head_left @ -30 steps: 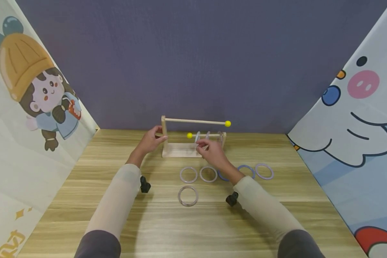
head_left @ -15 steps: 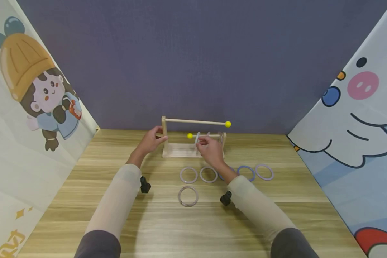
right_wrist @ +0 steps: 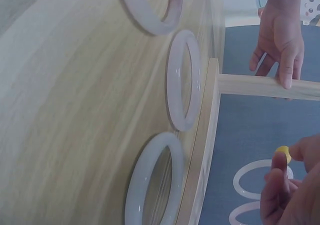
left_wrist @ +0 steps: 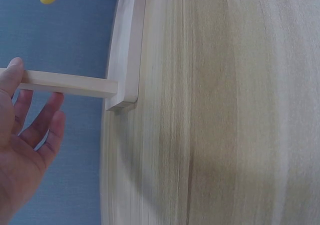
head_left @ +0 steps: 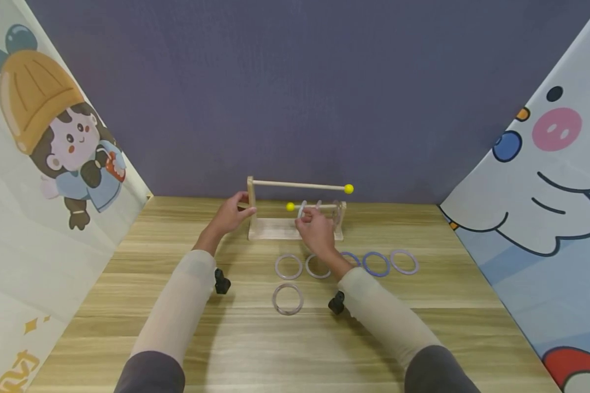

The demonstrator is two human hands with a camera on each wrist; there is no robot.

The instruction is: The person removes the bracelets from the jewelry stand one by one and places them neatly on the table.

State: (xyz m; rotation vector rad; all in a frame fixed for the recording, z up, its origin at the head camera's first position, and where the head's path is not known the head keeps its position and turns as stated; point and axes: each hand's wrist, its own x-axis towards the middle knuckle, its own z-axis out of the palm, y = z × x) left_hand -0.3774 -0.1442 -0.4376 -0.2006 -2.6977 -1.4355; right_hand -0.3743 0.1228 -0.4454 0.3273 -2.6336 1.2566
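Observation:
A wooden bangle stand [head_left: 273, 230] with two rods stands at the back of the table; each rod ends in a yellow ball. My left hand [head_left: 228, 216] grips the stand's left upright [left_wrist: 75, 83], thumb on one side and fingers on the other. With thumb and fingertips, my right hand [head_left: 317, 228] pinches a white bangle [right_wrist: 241, 179] that hangs round the lower rod [head_left: 326, 206], not far from its yellow ball [head_left: 290, 207]. Further right on that rod hang other bangles [head_left: 336, 211]. The upper rod [head_left: 300, 185] bears none. My right hand partly hides the base.
Several loose bangles lie in front of the stand: pale ones [head_left: 288, 267], blue ones [head_left: 376, 264], a lilac one [head_left: 404, 262] and a brownish one [head_left: 287, 299] nearer me. A dark wall [head_left: 295, 98] rises behind the table [head_left: 255, 349].
My right hand and forearm have shifted slightly left, with the white bangle still at the fingertips on the lower rod. My left hand keeps its place on the upright.

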